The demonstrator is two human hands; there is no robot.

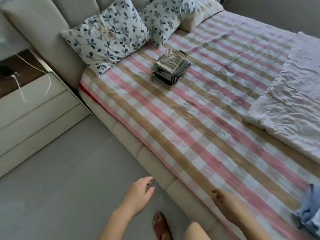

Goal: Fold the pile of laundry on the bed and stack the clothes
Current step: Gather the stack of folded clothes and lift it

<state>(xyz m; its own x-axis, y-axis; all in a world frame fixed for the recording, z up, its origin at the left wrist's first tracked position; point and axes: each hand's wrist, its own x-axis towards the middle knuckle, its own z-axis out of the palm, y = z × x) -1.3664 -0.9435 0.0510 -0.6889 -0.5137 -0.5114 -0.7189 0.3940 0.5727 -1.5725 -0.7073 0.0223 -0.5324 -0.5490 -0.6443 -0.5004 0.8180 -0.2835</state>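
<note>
Bed (pixel 199 135): biggest item. Flat sheet in pink, tan and white checks and stripes, mostly smooth with light creases. Padded beige frame in segmented cushions.

Quilt (pixel 290 101): pale, crinkled, bunched along the far right side of the bed. Looks like bedding, not laundry.

Nightstand (pixel 34 101): cream drawers, dark wood top, thin white cable (pixel 49 80) draped over the front.

Two pillows (pixel 105 35) at the headboard: white with navy leaf print, plump.

Stack of folded clothes (pixel 170 68): on the sheet just below the pillows. Small squared folds, patterned and striped knits, slightly fanned on top, upright.

Blue garment (pixel 310 215): crumpled at the lower right frame edge, on the sheet, well apart from the stack. Denim-like blue; can't tell what it is.

Left hand (pixel 140 191): over the floor beside the bed edge, grip released, fingers relaxed, holding nothing.

Right hand (pixel 223 200): over the bed edge, motion-blurred, fingers loosely curled, looks empty.

Judgement: between items, late in the task. Next move: right hand reaches for the blue garment, pulls it onto bare sheet, spreads it flat before folding. Limp fabric, needs both hands.
</note>
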